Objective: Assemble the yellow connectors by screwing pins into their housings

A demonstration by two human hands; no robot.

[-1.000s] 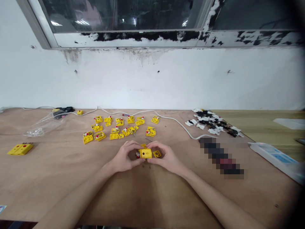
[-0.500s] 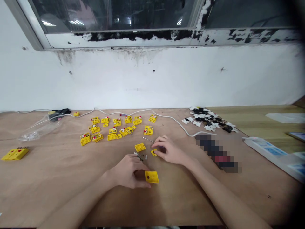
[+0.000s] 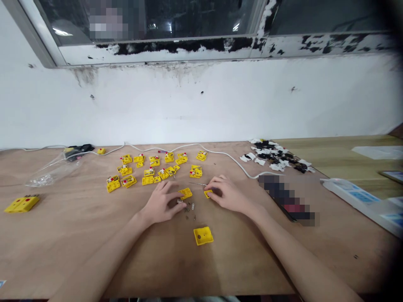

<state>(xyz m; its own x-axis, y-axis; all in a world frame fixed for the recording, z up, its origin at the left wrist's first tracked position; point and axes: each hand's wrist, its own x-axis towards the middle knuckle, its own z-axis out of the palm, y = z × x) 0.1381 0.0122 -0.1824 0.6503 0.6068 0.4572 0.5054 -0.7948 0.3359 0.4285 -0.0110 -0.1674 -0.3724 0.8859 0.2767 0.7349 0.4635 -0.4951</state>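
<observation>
My right hand [image 3: 227, 193] is closed with thumb and fingers on a small yellow plastic piece [image 3: 208, 193]. A thin metal rod [image 3: 197, 183] runs out from under its fingers; the rod's other end is hidden. My left hand [image 3: 163, 203] has its thumb and index finger apart around a small white part [image 3: 179, 201], beside a yellow plastic half-shell [image 3: 186, 193]. Several tiny metal parts [image 3: 187, 209] and a small pale strip [image 3: 193, 206] lie between the hands. Closer to me, another yellow half-shell [image 3: 203, 236] rests hollow side up on the table.
Groups of yellow casings with red buttons [image 3: 150, 172] spread across the table's back. At left are joined yellow units [image 3: 22, 204] and a clear plastic bag [image 3: 47, 174]. A white cable [image 3: 226, 155], a pile of black and white pieces [image 3: 277, 156] and a blurred dark object [image 3: 286, 201] lie rightward.
My left hand has let go of the near yellow half-shell and moved up and left to the small parts. My right hand has shifted slightly away from me with the small yellow piece.
</observation>
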